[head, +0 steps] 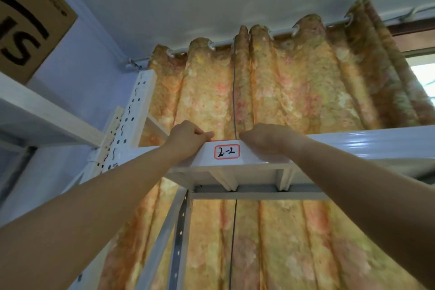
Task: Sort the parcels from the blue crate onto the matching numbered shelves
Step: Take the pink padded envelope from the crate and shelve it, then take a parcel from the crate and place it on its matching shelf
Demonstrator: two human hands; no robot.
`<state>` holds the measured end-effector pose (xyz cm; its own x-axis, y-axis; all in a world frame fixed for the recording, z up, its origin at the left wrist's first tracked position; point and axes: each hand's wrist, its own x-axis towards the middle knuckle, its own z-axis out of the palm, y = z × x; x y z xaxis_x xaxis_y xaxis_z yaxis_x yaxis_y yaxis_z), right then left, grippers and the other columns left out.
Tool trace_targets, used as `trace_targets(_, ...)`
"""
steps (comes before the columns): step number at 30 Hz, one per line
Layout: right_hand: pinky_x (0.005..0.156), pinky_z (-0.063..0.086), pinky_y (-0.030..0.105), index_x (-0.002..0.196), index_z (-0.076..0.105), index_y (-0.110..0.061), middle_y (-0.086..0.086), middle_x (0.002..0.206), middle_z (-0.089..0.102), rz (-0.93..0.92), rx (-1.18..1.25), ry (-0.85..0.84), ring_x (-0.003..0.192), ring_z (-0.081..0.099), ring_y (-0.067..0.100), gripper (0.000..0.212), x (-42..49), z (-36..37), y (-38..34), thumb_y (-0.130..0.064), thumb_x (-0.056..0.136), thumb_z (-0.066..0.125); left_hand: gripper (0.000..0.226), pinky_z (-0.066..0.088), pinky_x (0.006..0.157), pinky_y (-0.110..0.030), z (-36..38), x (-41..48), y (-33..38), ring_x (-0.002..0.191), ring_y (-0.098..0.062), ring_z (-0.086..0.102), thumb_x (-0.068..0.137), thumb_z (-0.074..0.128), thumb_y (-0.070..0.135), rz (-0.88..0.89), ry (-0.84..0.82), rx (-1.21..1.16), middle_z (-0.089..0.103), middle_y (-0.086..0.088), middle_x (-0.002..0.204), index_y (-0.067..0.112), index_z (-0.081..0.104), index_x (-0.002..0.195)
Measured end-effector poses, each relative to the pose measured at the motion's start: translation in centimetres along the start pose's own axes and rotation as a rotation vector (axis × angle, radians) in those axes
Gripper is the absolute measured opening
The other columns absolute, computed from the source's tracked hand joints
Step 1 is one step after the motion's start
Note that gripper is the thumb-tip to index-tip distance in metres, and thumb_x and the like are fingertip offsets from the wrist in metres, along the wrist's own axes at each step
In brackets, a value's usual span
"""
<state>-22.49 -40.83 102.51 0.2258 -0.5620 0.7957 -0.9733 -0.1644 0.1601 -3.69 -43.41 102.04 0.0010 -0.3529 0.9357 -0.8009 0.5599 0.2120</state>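
Head view: left hand point(188, 137), right hand point(267, 137) curled atop shelf point(357, 143), hold unclear; curtain point(287, 87) behind.

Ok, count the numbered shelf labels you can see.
1: the label reading 2-2, on the front edge of the shelf, between the left hand and right hand. Others may be hidden.

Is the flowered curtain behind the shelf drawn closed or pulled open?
Mostly closed: the curtain hangs spread behind the 2-2 shelf; a bright window strip shows at right.

Open room above the shelf point(376, 141) — curtain point(294, 89) behind, perforated upright point(138, 101) left.
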Motion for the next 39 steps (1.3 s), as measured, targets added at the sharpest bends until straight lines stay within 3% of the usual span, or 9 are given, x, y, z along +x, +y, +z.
trace_targets(4,0.081,0.034,0.034,0.112,0.053,-0.013,0.012,0.128,0.054,-0.002,0.106,-0.105,0.099,0.053,0.028,0.032,-0.2,-0.7,-0.8,-0.027,0.101,0.027,0.063,0.028,0.05,-0.027,0.7,0.0,-1.0,0.054,-0.024,0.047,0.095,0.039,0.048,0.072,0.058,0.108,0.068,-0.029,0.08,-0.002,0.063,0.066)
trace_targets(7,0.073,0.037,0.034,0.113,0.048,-0.018,0.007,0.112,0.058,-0.008,-0.043,-0.033,0.082,0.05,0.022,0.028,-0.2,-0.4,-0.5,-0.025,0.101,0.024,0.068,0.036,0.056,-0.025,1.1,-0.2,-1.2,0.065,-0.023,0.057,0.097,0.031,0.049,0.07,0.089,0.069,0.071,-0.013,0.083,-0.004,0.072,0.087)
trace_targets(9,0.06,0.035,0.029,0.133,0.041,-0.022,0.001,0.086,0.052,-0.016,-0.161,0.13,0.075,0.05,0.024,0.037,-0.2,0.7,-0.3,-0.03,0.101,0.024,0.058,0.041,0.08,-0.031,1.4,-0.6,-1.4,0.094,-0.028,0.056,0.099,0.025,0.043,0.072,0.177,0.101,0.065,-0.013,0.108,0.004,0.066,0.111)
trace_targets(11,0.058,0.033,0.031,0.127,0.05,-0.02,0.001,0.081,0.057,-0.025,-0.113,0.442,0.072,0.054,0.026,0.042,-0.6,1.9,-0.3,-0.038,0.101,0.022,0.049,0.027,0.103,-0.035,2.0,-2.0,-2.0,0.122,-0.027,0.036,0.1,0.022,0.039,0.129,0.246,0.144,0.047,-0.01,0.131,0.016,0.045,0.138)
trace_targets(13,0.081,0.038,0.036,0.123,0.059,-0.015,0.005,0.106,0.069,-0.078,0.205,0.794,0.095,0.062,0.027,0.042,-2.2,3.5,-0.8,-0.034,0.101,0.029,0.055,0.012,0.116,-0.033,2.7,-4.6,-3.1,0.141,-0.017,0.015,0.1,0.02,0.044,0.204,0.281,0.083,0.026,-0.001,0.151,0.019,0.023,0.149)
trace_targets(15,0.102,0.031,0.031,0.132,0.054,-0.011,0.006,0.127,0.062,-0.18,0.446,0.894,0.117,0.055,0.023,0.044,-4.6,5.0,-2.0,-0.028,0.099,0.031,0.061,-0.005,0.119,-0.026,3.6,-8.2,-4.7,0.145,-0.005,-0.008,0.098,0.015,0.047,0.279,0.26,0.15,0.002,0.012,0.158,0.021,0.005,0.151)
trace_targets(20,0.12,0.014,0.042,0.145,0.036,-0.008,0.007,0.151,0.037,-0.42,0.298,0.74,0.144,0.026,0.024,0.05,-9.6,8.6,-5.6,-0.024,0.098,0.031,0.06,-0.002,0.121,-0.036,4.7,-17.6,-7.5,0.147,-0.01,-0.009,0.099,0.012,0.044,0.258,0.116,0.398,-0.006,0.004,0.16,0.02,-0.004,0.151)
trace_targets(31,0.121,0.006,0.037,0.149,0.025,-0.011,0.003,0.157,0.025,-0.61,0.615,0.239,0.148,0.012,0.019,0.051,-23.9,14.3,-16.8,-0.024,0.1,0.027,0.055,0.007,0.12,-0.045,-6.4,-37.7,-5.6,0.146,-0.027,0.009,0.1,0.022,0.028,-0.05,-0.135,0.918,0.013,-0.011,0.158,0.003,0.014,0.149)
trace_targets(39,0.12,0.001,0.035,0.148,0.028,-0.011,0.004,0.156,0.027,-0.893,0.862,-0.289,0.147,0.015,0.019,0.054,-42.3,20.5,-23.4,-0.026,0.098,0.038,0.056,0.019,0.117,-0.046,-15.4,-60.2,-0.2,0.142,-0.03,0.025,0.097,0.021,0.03,-0.409,-0.52,1.22,0.028,-0.013,0.153,0.004,0.027,0.146)
